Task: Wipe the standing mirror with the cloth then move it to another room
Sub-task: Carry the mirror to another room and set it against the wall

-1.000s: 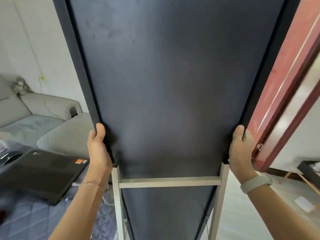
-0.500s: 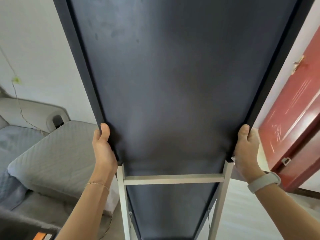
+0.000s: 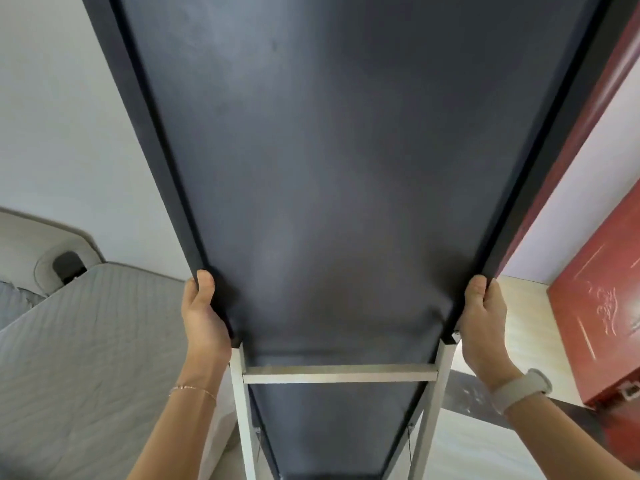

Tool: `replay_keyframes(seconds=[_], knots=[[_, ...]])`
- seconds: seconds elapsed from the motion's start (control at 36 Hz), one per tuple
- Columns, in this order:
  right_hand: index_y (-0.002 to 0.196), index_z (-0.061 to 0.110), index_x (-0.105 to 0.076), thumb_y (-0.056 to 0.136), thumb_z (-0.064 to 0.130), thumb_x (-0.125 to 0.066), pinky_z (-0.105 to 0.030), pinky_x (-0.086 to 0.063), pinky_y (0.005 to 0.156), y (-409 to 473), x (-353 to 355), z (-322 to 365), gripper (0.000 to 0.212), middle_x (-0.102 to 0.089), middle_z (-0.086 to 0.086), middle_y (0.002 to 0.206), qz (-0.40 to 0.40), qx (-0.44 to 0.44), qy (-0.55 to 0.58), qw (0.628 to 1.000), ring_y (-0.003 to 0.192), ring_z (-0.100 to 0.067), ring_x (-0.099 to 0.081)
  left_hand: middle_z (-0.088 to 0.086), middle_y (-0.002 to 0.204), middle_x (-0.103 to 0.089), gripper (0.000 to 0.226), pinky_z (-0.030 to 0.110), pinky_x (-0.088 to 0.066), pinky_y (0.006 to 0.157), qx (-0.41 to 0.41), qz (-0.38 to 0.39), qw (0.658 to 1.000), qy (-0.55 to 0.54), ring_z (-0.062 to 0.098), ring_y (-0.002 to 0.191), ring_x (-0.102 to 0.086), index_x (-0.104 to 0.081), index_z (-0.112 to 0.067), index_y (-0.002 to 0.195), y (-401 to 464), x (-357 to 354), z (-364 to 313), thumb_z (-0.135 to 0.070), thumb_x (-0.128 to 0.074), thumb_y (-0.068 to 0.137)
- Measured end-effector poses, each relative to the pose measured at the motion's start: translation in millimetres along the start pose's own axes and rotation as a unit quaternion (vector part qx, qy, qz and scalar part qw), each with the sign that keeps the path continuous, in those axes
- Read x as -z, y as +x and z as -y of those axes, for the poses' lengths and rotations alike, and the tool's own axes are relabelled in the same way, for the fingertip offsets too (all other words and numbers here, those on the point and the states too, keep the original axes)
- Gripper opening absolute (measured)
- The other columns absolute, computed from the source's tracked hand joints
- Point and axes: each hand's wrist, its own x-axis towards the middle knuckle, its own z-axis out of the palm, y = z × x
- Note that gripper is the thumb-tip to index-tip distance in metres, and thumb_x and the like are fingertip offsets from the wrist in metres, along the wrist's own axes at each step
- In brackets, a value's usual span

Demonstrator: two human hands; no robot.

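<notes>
The standing mirror [image 3: 346, 174] fills the middle of the view, and only its dark back panel is turned toward the camera; the glass side does not show. Its long axis runs from the lower edge of the view up and away to the top edge, so the mirror stands about upright in front of the person, with its upper end out of the frame. A light metal support frame [image 3: 341, 373] lies against the lower back, with two side legs and one crossbar between them.

The left hand [image 3: 204, 313] grips the left edge of the mirror frame just above the top of the left leg, the thumb on the back side and the fingers curled around the edge out of sight. The right hand [image 3: 481, 317] grips the right edge at about the same height in the same way. A thin bracelet [image 3: 192, 389] is on the left wrist and a pale watch [image 3: 521, 388] on the right wrist.

At the left a bed with a grey quilted mattress [image 3: 86, 358] is near the mirror. At the right stands a red door [image 3: 599, 317], and pale floor [image 3: 519, 306] shows between it and the mirror.
</notes>
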Motion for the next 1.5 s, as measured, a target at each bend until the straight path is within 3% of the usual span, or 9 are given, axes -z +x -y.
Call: replay_keyframes(seconds=[0.19, 0.31, 0.61, 0.78, 1.03, 1.14, 1.28, 1.42, 1.5], knots=[[0.063, 0.033, -0.033, 0.095, 0.028, -0.032, -0.037, -0.032, 0.057, 52, -63, -38, 0.032, -0.031, 0.003, 0.065, 0.011, 0.003, -0.007, 1.000, 0.059, -0.017, -0.031, -0.014, 0.077, -0.055, 0.024, 0.021, -0.041, 0.057, -0.001, 0.003, 0.999, 0.032, 0.005, 0.067, -0.051, -0.050, -0.029, 0.073, 83, -13, 48, -0.033, -0.040, 0.095], [0.066, 0.020, -0.031, 0.099, 0.013, -0.030, -0.011, -0.034, 0.050, 79, -93, -57, 0.034, -0.030, 0.001, 0.066, 0.026, -0.002, -0.014, 1.000, 0.058, -0.010, -0.032, -0.016, 0.076, -0.052, 0.025, 0.015, -0.040, 0.050, -0.002, 0.011, 0.999, 0.050, 0.001, 0.063, -0.049, -0.049, -0.029, 0.074, 117, -18, 71, -0.033, -0.039, 0.096], [0.078, 0.024, -0.041, 0.099, 0.011, -0.028, -0.005, -0.038, 0.061, 139, -161, -106, 0.028, -0.041, 0.007, 0.075, 0.135, 0.000, 0.004, 0.991, 0.066, 0.003, -0.044, -0.023, 0.071, -0.063, 0.027, 0.006, -0.044, 0.059, -0.022, -0.029, 0.996, 0.082, -0.006, 0.070, -0.056, -0.051, -0.026, 0.083, 181, -24, 118, -0.021, -0.031, 0.100], [0.088, 0.020, -0.044, 0.099, 0.012, -0.028, -0.025, -0.038, 0.070, 157, -176, -134, 0.022, -0.044, 0.007, 0.078, 0.192, 0.006, -0.005, 0.981, 0.072, -0.009, -0.042, -0.009, 0.089, -0.056, 0.025, 0.020, -0.045, 0.075, -0.012, -0.028, 0.997, 0.073, 0.005, 0.082, -0.052, -0.050, -0.024, 0.082, 186, -15, 138, -0.024, -0.032, 0.099], [0.121, 0.015, -0.043, 0.100, 0.022, -0.029, -0.050, -0.041, 0.100, 182, -189, -158, 0.026, -0.053, -0.004, 0.115, 0.233, 0.000, 0.002, 0.972, 0.110, -0.029, -0.049, -0.007, 0.079, -0.047, 0.024, 0.008, -0.040, 0.050, -0.006, -0.063, 0.993, 0.104, -0.003, 0.059, -0.046, -0.044, -0.022, 0.077, 199, -20, 158, -0.026, -0.033, 0.099], [0.114, 0.039, -0.045, 0.086, 0.056, -0.035, -0.046, -0.041, 0.099, 187, -186, -154, 0.035, -0.053, -0.001, 0.119, 0.245, 0.000, -0.010, 0.969, 0.116, -0.029, -0.049, -0.007, 0.082, -0.050, 0.023, 0.015, -0.045, 0.069, -0.019, -0.068, 0.994, 0.087, 0.001, 0.074, -0.049, -0.046, -0.022, 0.078, 197, -29, 157, -0.022, -0.033, 0.098], [0.119, 0.001, -0.037, 0.096, 0.003, -0.034, -0.033, -0.035, 0.088, 201, -188, -118, 0.024, -0.043, -0.005, 0.109, 0.210, 0.001, -0.006, 0.978, 0.102, -0.024, -0.043, -0.011, 0.075, -0.039, 0.025, 0.012, -0.037, 0.067, -0.107, -0.074, 0.983, 0.133, -0.003, 0.067, -0.040, -0.040, -0.025, 0.071, 199, -66, 118, -0.028, -0.037, 0.096], [0.127, -0.003, -0.029, 0.096, 0.004, -0.034, -0.019, -0.029, 0.087, 222, -188, -56, 0.032, -0.038, -0.003, 0.115, 0.185, 0.058, 0.013, 0.981, 0.104, -0.015, -0.038, -0.012, 0.074, -0.035, 0.023, 0.007, -0.035, 0.067, -0.195, -0.138, 0.949, 0.205, 0.000, 0.067, -0.036, -0.037, -0.024, 0.075, 205, -113, 63, -0.030, -0.037, 0.097], [0.134, 0.002, -0.025, 0.094, 0.014, -0.037, -0.026, -0.030, 0.101, 237, -184, -14, 0.043, -0.037, -0.002, 0.125, 0.164, 0.095, 0.032, 0.981, 0.114, -0.014, -0.037, -0.011, 0.074, -0.038, 0.020, 0.010, -0.034, 0.063, -0.215, -0.154, 0.938, 0.226, 0.002, 0.061, -0.038, -0.041, -0.012, 0.089, 200, -135, 35, -0.030, -0.038, 0.096]])
